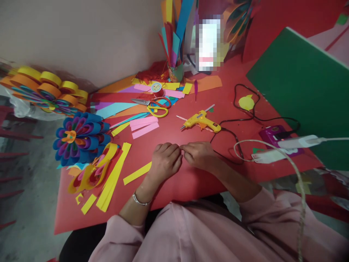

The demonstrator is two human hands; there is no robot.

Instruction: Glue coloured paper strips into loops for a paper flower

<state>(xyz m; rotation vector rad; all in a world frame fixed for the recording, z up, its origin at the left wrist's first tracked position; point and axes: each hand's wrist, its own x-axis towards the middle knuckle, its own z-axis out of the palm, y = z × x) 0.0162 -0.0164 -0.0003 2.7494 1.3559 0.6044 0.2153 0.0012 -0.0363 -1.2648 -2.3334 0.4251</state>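
Note:
My left hand [165, 161] and my right hand [198, 154] rest knuckles-up on the red table [174, 189], fingertips meeting in a pinch between them. Whatever they pinch is too small to make out. A yellow paper strip [136, 173] lies under my left wrist. A yellow glue gun [201, 121] lies just beyond my hands, its black cord [231, 136] looping to the right. A silver bangle sits on my left wrist.
Scissors with red and yellow handles [155, 105], pink strips [144, 127] and coloured paper lie further back. Paper flowers [79, 138] and yellow strips [113, 178] fill the left side. A cup of paper strips [176, 69], a power strip [275, 136] and a green board [302, 91] stand around.

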